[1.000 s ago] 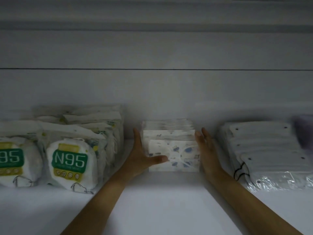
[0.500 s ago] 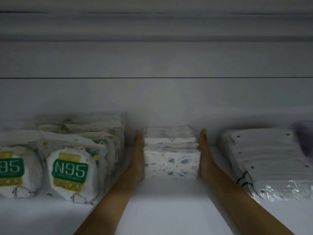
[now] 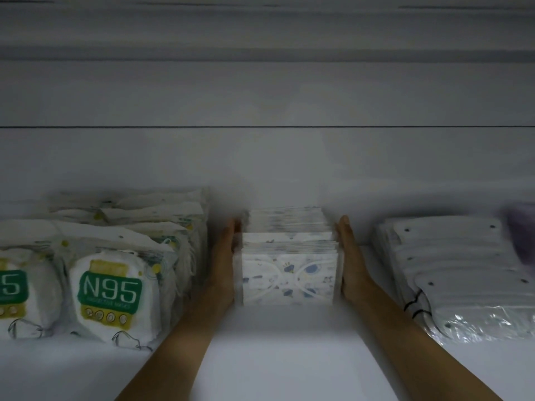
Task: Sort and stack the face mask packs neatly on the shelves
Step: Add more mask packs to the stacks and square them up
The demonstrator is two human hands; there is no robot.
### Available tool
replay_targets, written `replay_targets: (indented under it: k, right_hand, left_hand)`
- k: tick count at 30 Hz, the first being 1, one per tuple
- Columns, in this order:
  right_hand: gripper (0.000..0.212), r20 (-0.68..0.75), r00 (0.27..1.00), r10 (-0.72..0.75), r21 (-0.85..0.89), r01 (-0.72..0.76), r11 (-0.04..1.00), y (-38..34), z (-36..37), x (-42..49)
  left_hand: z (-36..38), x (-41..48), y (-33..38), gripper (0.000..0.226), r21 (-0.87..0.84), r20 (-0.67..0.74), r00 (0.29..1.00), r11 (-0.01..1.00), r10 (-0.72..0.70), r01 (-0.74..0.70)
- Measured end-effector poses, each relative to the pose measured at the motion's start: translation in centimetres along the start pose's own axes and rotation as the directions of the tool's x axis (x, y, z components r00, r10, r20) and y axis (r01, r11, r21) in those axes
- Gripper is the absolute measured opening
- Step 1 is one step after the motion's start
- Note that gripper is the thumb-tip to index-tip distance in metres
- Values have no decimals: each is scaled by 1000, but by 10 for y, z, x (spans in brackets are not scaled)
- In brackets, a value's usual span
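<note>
A row of printed face mask packs (image 3: 289, 276), white with small blue figures, stands upright in the middle of the white shelf (image 3: 278, 357). My left hand (image 3: 224, 267) lies flat against the row's left side with fingers straight. My right hand (image 3: 351, 264) presses flat against its right side, fingers straight too. The row sits squeezed between both palms. Rows of N95 mask packs (image 3: 110, 293) with green labels stand at the left. A stack of clear-wrapped white mask packs (image 3: 463, 273) lies at the right.
A purple pack (image 3: 524, 235) shows at the far right edge. The shelf's back wall (image 3: 275, 157) rises just behind the rows. Narrow gaps separate the middle row from its neighbours, and bare shelf lies in front between my forearms.
My left thumb has come off the front pack. Both hands have closed in flat against the row's sides, and the packs now stand more evenly lined up.
</note>
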State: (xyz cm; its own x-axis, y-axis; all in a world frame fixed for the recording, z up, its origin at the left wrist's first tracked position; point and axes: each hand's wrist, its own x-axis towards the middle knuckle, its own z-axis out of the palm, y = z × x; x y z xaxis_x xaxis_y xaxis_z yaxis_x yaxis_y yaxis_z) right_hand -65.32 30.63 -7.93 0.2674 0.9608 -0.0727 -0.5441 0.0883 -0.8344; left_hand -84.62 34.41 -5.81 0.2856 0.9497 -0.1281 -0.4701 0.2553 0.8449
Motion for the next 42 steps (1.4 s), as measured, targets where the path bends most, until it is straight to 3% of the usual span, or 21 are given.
replay_targets:
  k: [3,5,7,8,9,11,12,13,14,17,22,26,27,28,29,31,32,33,37,39,42]
  right_hand:
    - [76,-85,992,-94,-26,92,995,-3,0,-1]
    - [84,-114,987,-115,-37,112,993,-4,-1,-3]
    - [98,-135,982,-132,-66,124,990,-2,-1,-3]
    - [100,-134,982,-133,-82,122,989,0,-1,-4]
    - [101,-122,983,-136,-92,126,988,1,-2,-3]
    - [99,-88,987,-131,-99,122,988,1,0,-6]
    - [96,-71,990,-125,-104,118,988,0,1,-8]
    - [93,-72,989,-127,-109,119,987,-1,1,-9]
    - [92,-85,987,-138,-118,128,985,-2,1,-10]
    - [96,-179,977,-118,-74,106,992,-8,3,-16]
    - [66,-178,981,-72,-23,69,997,-11,-2,-13]
    - [67,-206,974,-96,-110,75,991,-9,2,-16]
    - [72,-249,964,-96,-104,72,992,-8,1,-16]
    - [75,-267,958,-105,-109,78,991,-8,-1,-15]
    - [75,-267,958,-105,-124,73,990,-9,-1,-16]
    - [73,-259,963,-79,-182,31,983,-7,0,-17]
    - [71,-253,965,-75,-207,22,978,-7,1,-18]
    - [70,-239,968,-75,-216,22,976,-8,5,-20]
    - [68,-194,981,-16,-251,-34,967,-10,1,-18]
    - [76,-127,990,55,-227,-83,970,-8,5,-22]
    - [111,-52,994,99,-240,-108,965,-2,8,-23]
  left_hand:
    - [-5,3,6,49,-18,-112,986,991,127,-130]
    - [-9,3,8,51,116,-191,947,964,258,-239]
    - [-9,-7,9,49,326,-165,869,857,467,-399]
    - [-7,-14,10,47,465,-78,784,718,616,-518]
    - [-6,-17,9,49,597,89,657,488,749,-637]
    - [5,-27,8,59,732,509,435,-108,743,-673]
    - [13,-27,3,64,707,659,386,-357,645,-610]
    - [21,-26,-2,71,669,739,417,-510,529,-540]
    - [31,-27,-7,79,652,751,517,-582,411,-485]
    - [49,-25,-17,105,651,649,730,-652,212,-389]
    - [49,-23,-14,114,663,586,800,-646,132,-379]
    - [35,-28,-15,102,687,676,653,-613,342,-390]
    - [26,-31,-19,99,739,657,605,-545,450,-397]
    - [15,-33,-26,99,814,580,580,-402,572,-418]
    - [11,-39,-29,102,881,437,607,-179,664,-438]
    - [9,-46,-30,100,831,120,769,360,628,-424]
    - [7,-42,-30,88,715,2,830,580,558,-391]
    - [4,-38,-30,73,612,-88,875,719,476,-330]
    - [-7,-20,-29,87,369,-189,949,914,252,-169]
    - [-5,-21,-28,68,282,-168,965,947,204,-151]
    - [-7,-19,-28,104,252,-121,982,962,143,-109]
